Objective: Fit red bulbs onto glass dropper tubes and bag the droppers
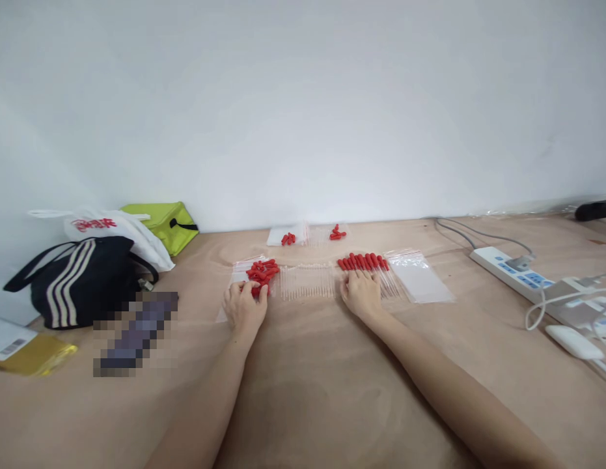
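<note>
My left hand (pixel 245 308) is at a pile of red rubber bulbs (pixel 262 270) on a clear zip bag (pixel 239 268). Its fingers are curled around a red bulb (pixel 256 290) at the pile's near edge. My right hand (pixel 362 293) lies over the near left part of a row of glass droppers with red bulbs (pixel 364 262). Its fingers bend down among the tubes, and their tips are partly hidden; what they grip I cannot make out. Between my hands, a row of bare glass tubes (pixel 307 282) lies side by side on the table.
A zip bag (pixel 422 277) lies right of the droppers. Behind are more red bulbs (pixel 288 239) and a small bulb cluster (pixel 337 233). Bags, including a black striped one (pixel 82 280), stand left. A power strip (pixel 522 277) with cables is right. A wall (pixel 332 111) bounds the table.
</note>
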`<action>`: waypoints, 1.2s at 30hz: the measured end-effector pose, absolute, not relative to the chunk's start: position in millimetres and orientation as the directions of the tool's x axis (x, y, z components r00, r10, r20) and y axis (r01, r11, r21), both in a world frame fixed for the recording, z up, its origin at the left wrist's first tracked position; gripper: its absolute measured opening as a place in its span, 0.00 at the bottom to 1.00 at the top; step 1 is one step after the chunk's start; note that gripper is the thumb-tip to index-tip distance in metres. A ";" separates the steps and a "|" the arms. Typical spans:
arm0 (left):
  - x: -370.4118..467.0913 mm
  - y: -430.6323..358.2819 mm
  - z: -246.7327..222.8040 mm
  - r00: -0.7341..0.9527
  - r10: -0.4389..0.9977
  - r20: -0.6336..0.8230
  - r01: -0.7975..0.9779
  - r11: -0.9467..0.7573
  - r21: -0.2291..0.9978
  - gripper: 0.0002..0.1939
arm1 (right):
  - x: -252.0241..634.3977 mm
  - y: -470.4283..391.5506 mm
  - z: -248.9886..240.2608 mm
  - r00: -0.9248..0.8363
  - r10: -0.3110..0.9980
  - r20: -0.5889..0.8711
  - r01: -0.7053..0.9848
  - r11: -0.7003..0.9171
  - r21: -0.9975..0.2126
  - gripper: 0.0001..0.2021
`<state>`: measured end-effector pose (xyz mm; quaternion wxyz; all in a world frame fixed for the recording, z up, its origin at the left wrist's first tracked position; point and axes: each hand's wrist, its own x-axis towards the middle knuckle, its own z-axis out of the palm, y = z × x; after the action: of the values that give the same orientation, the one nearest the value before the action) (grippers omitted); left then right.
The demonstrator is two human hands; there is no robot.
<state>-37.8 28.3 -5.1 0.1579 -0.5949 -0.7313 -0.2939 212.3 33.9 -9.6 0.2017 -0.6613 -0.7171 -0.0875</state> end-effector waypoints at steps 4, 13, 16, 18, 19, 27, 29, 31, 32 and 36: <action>-40.8 32.5 -8.4 -0.251 0.776 0.578 0.955 0.101 0.280 0.09 | 234.2 9.3 -14.2 -0.260 0.854 0.450 0.930 0.347 -0.121 0.14; -41.7 39.9 -11.9 -0.276 0.745 0.608 0.925 0.035 0.377 0.07 | 253.5 -7.0 -11.5 -0.402 0.839 0.367 0.843 0.496 -0.210 0.11; -35.7 32.8 -4.7 -0.260 0.731 0.632 0.924 -0.002 0.382 0.07 | 249.3 -5.1 -8.8 -0.379 0.858 0.348 0.828 0.482 -0.286 0.11; -27.1 24.2 -0.4 -0.194 0.718 0.669 0.921 -0.102 0.376 0.07 | 245.5 -4.0 -7.9 -0.367 0.870 0.329 0.814 0.471 -0.340 0.11; -21.5 19.3 0.8 -0.125 0.717 0.686 0.911 -0.191 0.365 0.06 | 243.4 -3.4 -7.7 -0.364 0.876 0.315 0.807 0.466 -0.363 0.10; 14.9 -3.7 -11.7 0.433 0.793 0.428 0.665 -0.602 0.443 0.04 | 232.8 -2.9 -11.6 -0.357 0.897 0.261 0.824 0.434 -0.363 0.07; 16.1 -2.7 -14.2 0.419 0.814 0.403 0.660 -0.578 0.481 0.07 | 232.3 -4.2 -13.8 -0.354 0.895 0.273 0.828 0.435 -0.355 0.07; 16.2 -1.2 -15.3 0.410 0.819 0.402 0.649 -0.572 0.502 0.09 | 232.0 -5.2 -16.3 -0.346 0.894 0.286 0.821 0.435 -0.368 0.07; 16.2 -0.6 -15.6 0.413 0.818 0.401 0.643 -0.574 0.508 0.09 | 231.8 -5.5 -17.5 -0.342 0.894 0.290 0.815 0.436 -0.382 0.07; 18.3 0.2 -16.5 0.431 0.815 0.387 0.632 -0.579 0.515 0.08 | 229.9 -6.7 -20.6 -0.367 0.880 0.301 0.766 0.470 -0.440 0.07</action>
<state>18.3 0.2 -16.5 -0.1480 -0.8328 -0.4343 -0.3096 229.9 -6.7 -20.6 0.2530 -0.5024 -0.8190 0.1133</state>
